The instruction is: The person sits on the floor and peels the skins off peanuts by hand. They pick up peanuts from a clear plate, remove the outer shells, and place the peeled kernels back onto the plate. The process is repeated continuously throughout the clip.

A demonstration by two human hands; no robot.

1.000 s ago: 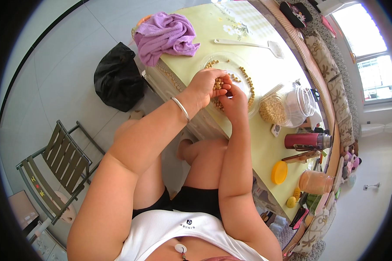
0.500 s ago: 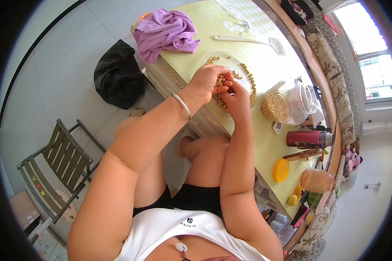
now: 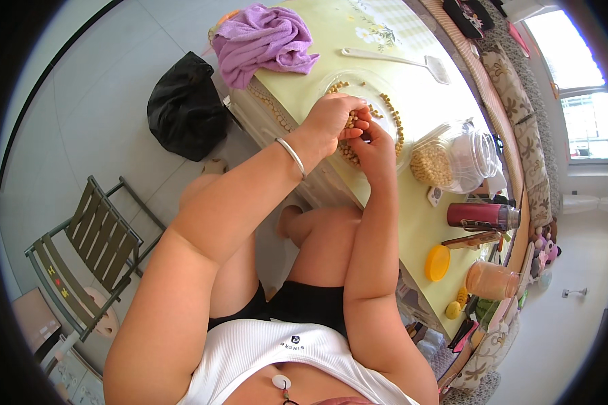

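Grey tiled floor extends to the left of the clear dish, which serves as reference for all positions below. Pale yellow-green table supports the clear dish; tan beans lie inside it, mostly in a curved band along its right side, with others at its left edge and a few loose toward the middle.

Left hand, wearing a silver bangle at the wrist, is raised over the left part of the dish, its fingers curled around a handful of beans. Right hand is over the near part of the dish, fingers bent and tips meeting those of the left; whether it grips a bean cannot be told, the contact being partly hidden.

Purple towel is bunched on the table beyond and left of the dish. White spatula lies beyond the dish, blade to the right. Clear jar, part filled with paler beans, is just right of the dish. Maroon bottle and yellow lid are nearer the person and right of the dish. Black bag is on the floor, left of the dish.
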